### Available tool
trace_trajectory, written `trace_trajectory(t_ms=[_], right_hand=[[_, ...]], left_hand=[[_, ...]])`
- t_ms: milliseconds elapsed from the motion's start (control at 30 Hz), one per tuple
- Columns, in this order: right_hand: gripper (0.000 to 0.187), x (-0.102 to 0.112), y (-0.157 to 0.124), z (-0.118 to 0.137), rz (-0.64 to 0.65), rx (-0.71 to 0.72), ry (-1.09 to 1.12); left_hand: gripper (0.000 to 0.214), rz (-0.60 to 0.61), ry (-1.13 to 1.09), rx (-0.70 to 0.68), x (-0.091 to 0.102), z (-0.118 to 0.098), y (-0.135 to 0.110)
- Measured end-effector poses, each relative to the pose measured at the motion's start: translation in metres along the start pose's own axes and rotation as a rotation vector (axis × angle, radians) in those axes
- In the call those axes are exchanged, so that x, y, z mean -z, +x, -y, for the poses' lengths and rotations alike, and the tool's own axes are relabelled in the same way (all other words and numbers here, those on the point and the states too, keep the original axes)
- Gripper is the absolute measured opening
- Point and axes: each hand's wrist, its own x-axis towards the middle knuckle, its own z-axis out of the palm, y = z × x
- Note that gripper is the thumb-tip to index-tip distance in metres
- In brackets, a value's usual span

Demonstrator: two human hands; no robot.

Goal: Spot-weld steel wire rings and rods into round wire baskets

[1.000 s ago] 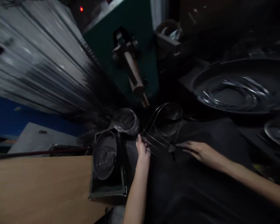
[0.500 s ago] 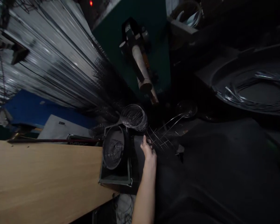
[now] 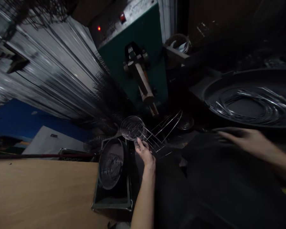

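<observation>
My left hand (image 3: 145, 152) is closed on a wire rack piece (image 3: 160, 132), a frame of thin rods, held below the brown electrode arm (image 3: 144, 86) of a green welding machine (image 3: 135, 51). A round wire coil (image 3: 132, 128) sits just left of the rack, touching my fingers. My right hand (image 3: 243, 140) reaches out flat and open on the right, over the dark bench, near a large dark pan (image 3: 250, 79) that holds loose wire rings.
A dark tray (image 3: 111, 197) with stacked wire spirals stands left of my forearm, beside a wooden tabletop (image 3: 38, 194). Long bundles of metal rods (image 3: 50, 73) slant across the upper left. A small container (image 3: 178, 44) sits on a shelf behind the machine.
My right hand, out of sight half a second ago, has come back in on the right, farther from the rack than a second ago. The rack now tilts up toward the electrode.
</observation>
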Motion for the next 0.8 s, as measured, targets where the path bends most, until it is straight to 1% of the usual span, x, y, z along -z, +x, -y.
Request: trace_trajectory(t_ms=[67,100,167,233,300,400,500,600,700,800], right_hand=[[0.005,-0.041,-0.003,0.025,0.127,-0.145,0.189],[0.003,-0.061,-0.003,0.036,0.163,-0.179,0.279],[0.003,-0.092,-0.002,0.053,0.185,-0.186,0.415],[0.004,-0.112,-0.001,0.063,0.194,-0.178,0.511],[0.007,-0.123,0.000,0.068,0.200,-0.189,0.588],[0.018,-0.133,0.000,0.072,0.202,-0.230,0.666],[0.029,-0.141,0.001,0.075,0.194,-0.256,0.724],[0.036,-0.148,0.004,0.076,0.211,-0.240,0.745],[0.034,-0.153,0.005,0.077,0.219,-0.238,0.742],[0.024,-0.157,0.004,0.082,0.197,-0.248,0.732]], left_hand=[[0.053,-0.005,-0.019,0.002,0.000,0.000,0.005],[0.054,-0.002,-0.023,0.002,0.000,0.001,0.008],[0.054,-0.005,-0.021,-0.001,0.003,0.003,0.015],[0.054,-0.018,0.000,0.004,0.006,0.005,0.024],[0.053,-0.029,0.033,0.000,0.008,0.008,0.034],[0.053,-0.036,0.057,-0.026,0.010,0.012,0.045],[0.055,-0.029,0.024,-0.010,0.009,0.016,0.051],[0.056,-0.016,-0.005,0.016,0.007,0.017,0.054],[0.056,-0.024,0.002,0.016,0.008,0.015,0.057],[0.055,-0.026,0.007,0.024,0.010,0.013,0.061]])
